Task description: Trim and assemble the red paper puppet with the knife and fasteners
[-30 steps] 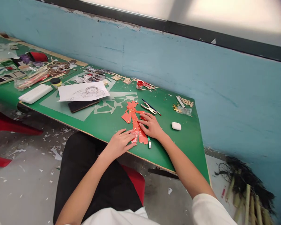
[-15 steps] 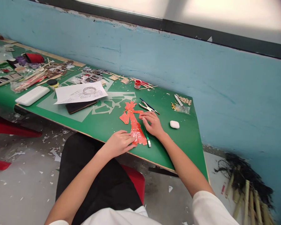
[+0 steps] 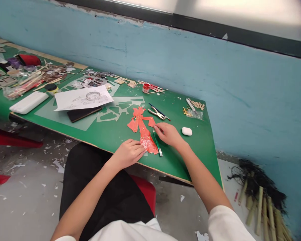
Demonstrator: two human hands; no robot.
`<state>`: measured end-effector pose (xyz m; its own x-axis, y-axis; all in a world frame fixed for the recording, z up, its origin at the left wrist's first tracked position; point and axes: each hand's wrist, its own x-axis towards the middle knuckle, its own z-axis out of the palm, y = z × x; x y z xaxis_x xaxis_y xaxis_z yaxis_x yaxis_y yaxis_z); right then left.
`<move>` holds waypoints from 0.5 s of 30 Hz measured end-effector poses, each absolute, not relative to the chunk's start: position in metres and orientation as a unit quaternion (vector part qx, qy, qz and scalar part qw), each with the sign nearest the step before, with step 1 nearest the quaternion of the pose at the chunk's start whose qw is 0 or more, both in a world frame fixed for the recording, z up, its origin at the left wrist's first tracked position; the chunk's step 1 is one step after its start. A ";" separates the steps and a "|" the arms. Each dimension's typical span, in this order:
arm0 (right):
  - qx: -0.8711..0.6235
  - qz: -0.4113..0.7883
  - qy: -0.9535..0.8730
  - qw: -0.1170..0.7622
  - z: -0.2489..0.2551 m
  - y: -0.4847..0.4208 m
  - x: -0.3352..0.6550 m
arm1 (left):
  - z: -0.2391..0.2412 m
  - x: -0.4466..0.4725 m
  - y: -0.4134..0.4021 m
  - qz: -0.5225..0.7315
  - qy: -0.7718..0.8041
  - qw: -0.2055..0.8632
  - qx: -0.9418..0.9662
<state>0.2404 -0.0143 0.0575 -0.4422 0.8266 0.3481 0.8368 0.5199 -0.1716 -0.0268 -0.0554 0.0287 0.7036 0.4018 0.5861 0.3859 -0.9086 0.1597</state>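
This was a craft workshop, rough and well used. A long green table (image 3: 185, 160) stood against a chipped blue wall (image 3: 165, 60). On the table lay a red cut-out figure (image 3: 142, 129) studded with gold fasteners. Punch pliers (image 3: 157, 113) sat just beyond it, and a pot of red paint (image 3: 146, 87) stood at the table's far edge. A bag of brass fasteners (image 3: 193, 114) lay toward its right end, and a line drawing on white paper (image 3: 82, 98) lay beside a cut stencil sheet (image 3: 117, 108). Thin sticks (image 3: 30, 83) cluttered the table's left end. Paper scraps (image 3: 57, 164) littered the concrete floor below the table, and a broom (image 3: 261, 197) rested past its right end.
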 end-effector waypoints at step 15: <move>-0.284 -0.112 -0.951 -0.047 0.073 -0.049 0.276 | 0.030 -0.027 -0.044 0.292 0.242 0.121 0.917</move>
<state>0.2764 -0.0493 0.0733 -0.8344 0.5505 -0.0263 0.5295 0.8139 0.2390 -0.0271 -0.0439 0.0300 0.7119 0.5150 0.4775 0.3737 -0.8534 0.3634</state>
